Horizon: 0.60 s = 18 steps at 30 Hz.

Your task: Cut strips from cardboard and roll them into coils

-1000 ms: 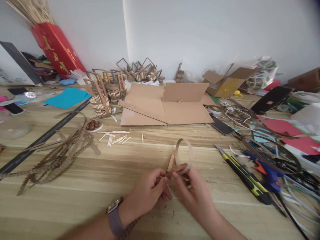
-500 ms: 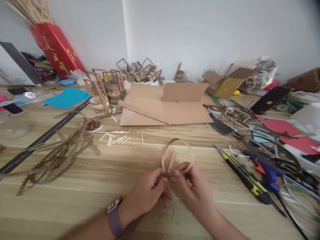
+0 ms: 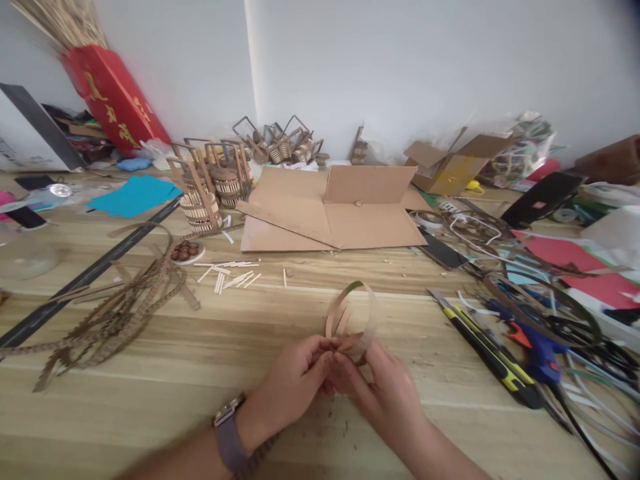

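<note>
Left hand (image 3: 297,380) and right hand (image 3: 383,390) met at centre, fingertips pinched together. Both forearms entered from below, converging. Left wrist wore a watch (image 3: 229,433).

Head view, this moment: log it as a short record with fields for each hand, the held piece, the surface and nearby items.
left hand: pinches the crossing ends of the thin tan strip bent into a loop
right hand: grips the same loop at its base
loop: stands upright above the fingers
surface: light wooden table
nearby: yellow-and-black utility knife, blue glue gun, flattened brown cardboard box
</note>
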### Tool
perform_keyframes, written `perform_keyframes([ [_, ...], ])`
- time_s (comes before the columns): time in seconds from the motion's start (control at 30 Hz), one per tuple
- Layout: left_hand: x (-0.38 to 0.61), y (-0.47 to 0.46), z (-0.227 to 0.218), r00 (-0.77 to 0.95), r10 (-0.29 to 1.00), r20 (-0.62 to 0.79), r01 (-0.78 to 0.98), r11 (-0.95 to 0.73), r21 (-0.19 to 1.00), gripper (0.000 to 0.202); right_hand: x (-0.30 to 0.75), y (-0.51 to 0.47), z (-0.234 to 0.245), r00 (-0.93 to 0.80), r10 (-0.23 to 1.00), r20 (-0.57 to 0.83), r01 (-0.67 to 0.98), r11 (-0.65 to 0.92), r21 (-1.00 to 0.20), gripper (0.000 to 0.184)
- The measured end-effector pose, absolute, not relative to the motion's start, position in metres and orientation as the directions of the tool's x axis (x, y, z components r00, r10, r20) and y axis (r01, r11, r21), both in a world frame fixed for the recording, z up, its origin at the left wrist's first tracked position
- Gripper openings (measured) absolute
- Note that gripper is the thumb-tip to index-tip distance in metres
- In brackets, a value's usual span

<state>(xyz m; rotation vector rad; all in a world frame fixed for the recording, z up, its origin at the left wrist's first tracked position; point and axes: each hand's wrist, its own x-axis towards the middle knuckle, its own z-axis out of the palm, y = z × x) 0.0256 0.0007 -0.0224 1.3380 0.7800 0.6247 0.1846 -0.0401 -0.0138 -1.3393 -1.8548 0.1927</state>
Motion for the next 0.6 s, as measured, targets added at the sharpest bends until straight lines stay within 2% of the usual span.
perform_keyframes([
  [0.13,0.025,0.0,-0.022,0.62,0.774,-0.123,0.028,0.135,0.99,0.046,0.184,-0.043,-0.01,-0.029,0.874,0.485,0.685,0.371,-0.627,0.01],
  [0.33,0.023,-0.002,-0.021,0.635,0.762,-0.13,0.079,0.103,0.992,0.045,0.184,-0.043,-0.003,0.121,0.943,0.309,0.562,0.191,-0.805,0.014],
  [0.6,0.023,0.0,-0.022,0.617,0.772,-0.152,0.086,0.126,0.988,0.045,0.18,-0.043,-0.006,0.103,0.977,0.187,0.473,0.117,-0.873,0.019],
])
